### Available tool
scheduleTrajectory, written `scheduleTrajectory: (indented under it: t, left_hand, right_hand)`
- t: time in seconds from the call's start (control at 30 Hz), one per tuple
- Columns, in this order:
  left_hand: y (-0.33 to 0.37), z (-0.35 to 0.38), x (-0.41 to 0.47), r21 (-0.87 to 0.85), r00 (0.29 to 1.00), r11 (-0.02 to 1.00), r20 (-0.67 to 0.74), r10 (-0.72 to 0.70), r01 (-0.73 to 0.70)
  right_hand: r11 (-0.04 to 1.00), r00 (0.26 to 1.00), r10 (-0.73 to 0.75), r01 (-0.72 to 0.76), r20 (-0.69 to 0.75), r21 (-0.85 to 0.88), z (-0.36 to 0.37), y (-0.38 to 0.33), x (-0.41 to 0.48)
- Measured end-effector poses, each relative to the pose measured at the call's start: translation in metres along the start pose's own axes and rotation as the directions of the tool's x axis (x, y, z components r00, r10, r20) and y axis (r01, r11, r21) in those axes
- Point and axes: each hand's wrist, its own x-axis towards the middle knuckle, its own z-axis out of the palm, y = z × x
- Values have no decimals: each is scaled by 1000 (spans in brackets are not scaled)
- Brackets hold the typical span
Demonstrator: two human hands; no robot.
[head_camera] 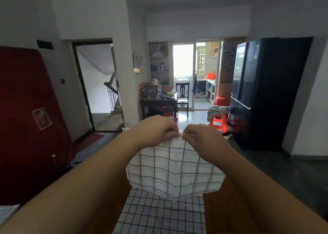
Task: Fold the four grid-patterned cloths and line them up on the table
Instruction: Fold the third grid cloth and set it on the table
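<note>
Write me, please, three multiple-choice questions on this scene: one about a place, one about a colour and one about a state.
1. Where does the second grid cloth lie?
A. on the floor
B. flat on the table, under the raised cloth
C. in a basket

2. What colour is the stool beside the fridge?
A. blue
B. green
C. orange-red

3. How is the raised cloth held?
A. both hands pinch its top edge
B. one hand alone grips it
C. nobody holds it

Answers:
1 B: it is spread on the brown tabletop, partly hidden by the hanging one.
2 C: its seat and legs show bright orange-red.
3 A: the left hand and the right hand meet at the top edge, fingers pinching it, and the cloth hangs down from them.
</note>
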Motion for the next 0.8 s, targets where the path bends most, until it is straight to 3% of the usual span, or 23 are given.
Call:
scheduleTrajectory:
  t: [0.4,0.8]
  left_hand:
    - [-75,12,-50,-139,976,967,-8,-216,213]
    - [-104,10,-77,-29,942,942,-6,-336,335]
  right_hand:
    - [990,991,119,-122,56,68,-7,14,5]
    - [992,992,108,-112,68,62,8,5,9]
